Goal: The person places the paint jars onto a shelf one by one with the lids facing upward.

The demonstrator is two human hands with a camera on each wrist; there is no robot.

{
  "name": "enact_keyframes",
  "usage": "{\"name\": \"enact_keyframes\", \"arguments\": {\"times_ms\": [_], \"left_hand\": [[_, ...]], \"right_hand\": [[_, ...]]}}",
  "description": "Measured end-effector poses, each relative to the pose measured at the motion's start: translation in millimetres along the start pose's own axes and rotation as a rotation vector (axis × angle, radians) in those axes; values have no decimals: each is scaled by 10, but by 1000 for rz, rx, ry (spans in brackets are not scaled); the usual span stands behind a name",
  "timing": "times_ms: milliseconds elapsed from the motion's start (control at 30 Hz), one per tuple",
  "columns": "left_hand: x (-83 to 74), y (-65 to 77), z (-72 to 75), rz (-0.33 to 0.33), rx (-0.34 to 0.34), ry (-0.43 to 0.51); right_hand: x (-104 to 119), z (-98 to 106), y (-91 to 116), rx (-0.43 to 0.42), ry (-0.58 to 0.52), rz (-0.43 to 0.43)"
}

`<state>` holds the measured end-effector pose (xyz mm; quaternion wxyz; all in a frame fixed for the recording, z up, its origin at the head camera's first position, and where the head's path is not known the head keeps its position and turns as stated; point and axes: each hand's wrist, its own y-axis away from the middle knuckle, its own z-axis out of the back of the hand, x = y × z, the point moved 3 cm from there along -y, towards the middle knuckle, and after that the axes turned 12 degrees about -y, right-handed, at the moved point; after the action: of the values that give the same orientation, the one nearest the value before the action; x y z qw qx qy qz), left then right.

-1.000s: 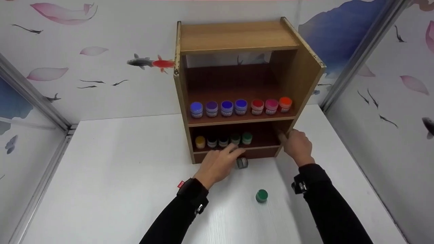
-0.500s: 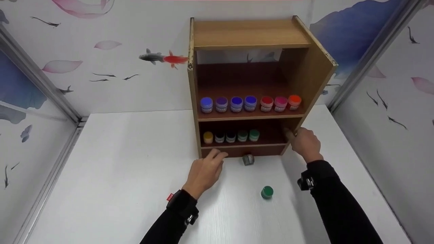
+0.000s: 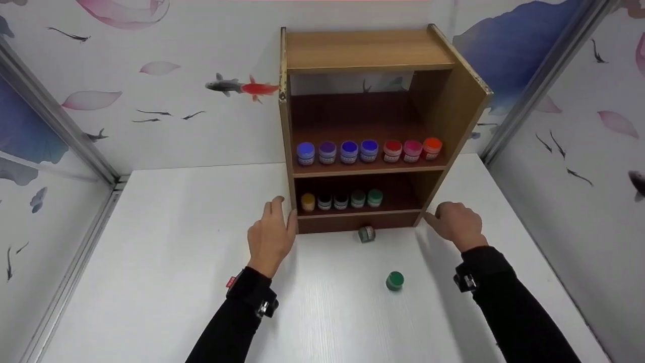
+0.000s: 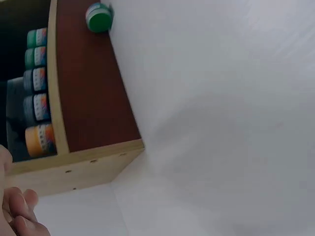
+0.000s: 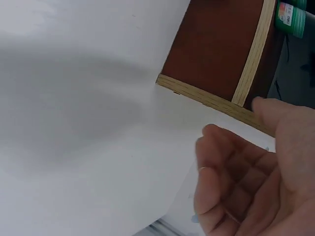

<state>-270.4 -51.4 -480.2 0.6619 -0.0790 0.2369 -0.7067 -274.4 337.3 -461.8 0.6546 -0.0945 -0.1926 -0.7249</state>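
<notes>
A wooden shelf unit [image 3: 370, 50] stands against the back wall. My left hand [image 3: 272, 236] is at its lower left side, thumb close to the front edge and fingers along the outside, gripping nothing. At the lower right corner is my right hand [image 3: 457, 224]; in the right wrist view its thumb lies near the side panel's edge [image 5: 216, 104], with loosely curled fingers outside. Whether either hand touches the wood, I cannot tell. A dark green paint jar [image 3: 367, 234] lies on its side before the unit's base. Nearer stands another green paint jar [image 3: 395, 281].
Blue, purple, red, pink and orange paint jars [image 3: 348, 152] line the middle shelf. Below, a yellow jar [image 3: 308, 202], two dark jars [image 3: 332, 202] and two green jars [image 3: 366, 198] stand in a row. Printed walls [image 3: 166, 116] enclose the white table [image 3: 191, 212].
My left hand has moved left, from the lower shelf's jars to the unit's left side. The right hand has loosened from the right panel and shifted slightly outward. Both loose jars stay put.
</notes>
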Motion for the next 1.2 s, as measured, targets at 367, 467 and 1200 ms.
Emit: {"name": "enact_keyframes", "arguments": {"times_ms": [367, 467, 1200], "left_hand": [[-40, -418, 114, 22, 119, -48], [-41, -465, 98, 42, 127, -48], [-166, -481, 26, 41, 88, -25]], "right_hand": [[456, -433, 92, -14, 111, 426], [633, -568, 107, -12, 94, 529], [956, -1042, -41, -28, 310, 631]]}}
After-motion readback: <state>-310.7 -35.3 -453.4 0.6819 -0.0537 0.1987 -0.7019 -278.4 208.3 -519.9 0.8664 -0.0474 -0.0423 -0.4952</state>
